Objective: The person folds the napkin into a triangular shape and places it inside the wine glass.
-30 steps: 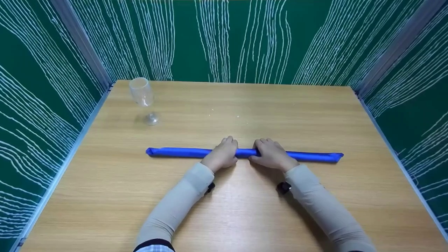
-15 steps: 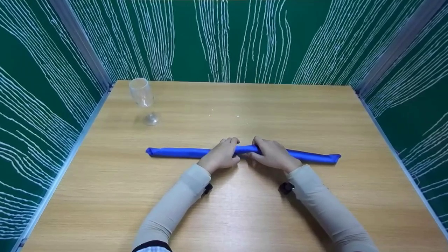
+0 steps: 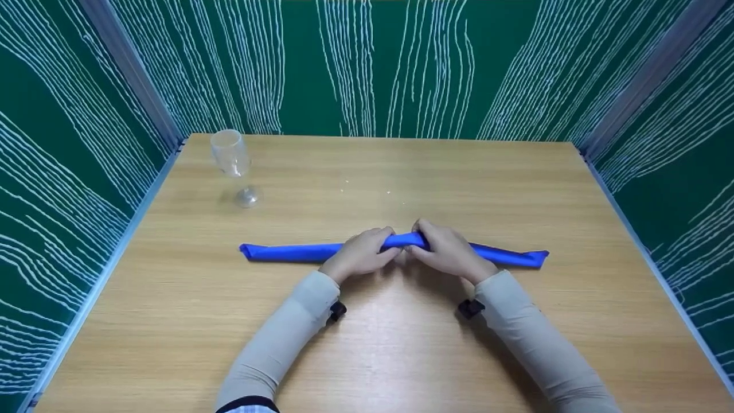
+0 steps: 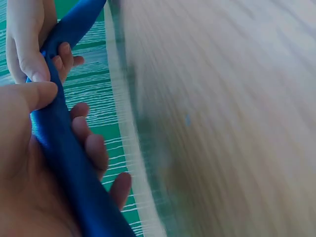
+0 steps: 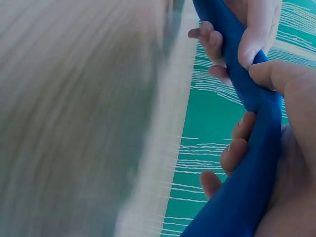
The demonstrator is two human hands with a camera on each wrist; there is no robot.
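A long, narrow roll of blue cloth [image 3: 293, 253] stretches sideways across the wooden table, its middle raised between the two hands and its ends on the tabletop. My left hand [image 3: 358, 253] grips it left of centre, the thumb on the near side and the fingers curled round the far side. Close beside it, my right hand [image 3: 450, 253] holds the roll in the same way. In the left wrist view both thumbs press on the cloth [image 4: 74, 158], their tips almost meeting. The right wrist view shows the cloth [image 5: 264, 143] bending between the fingers.
An upright stemmed glass [image 3: 231, 158] stands at the back left of the table [image 3: 487, 183]. Several tiny white specks lie behind the hands. Green panels [image 3: 516, 34] with pale wavy lines enclose the back and both sides.
The middle of the blue cloth has risen off the table and bends upward. Both thumbs have drawn together beneath it. The roll's right end has slid a little to the left.
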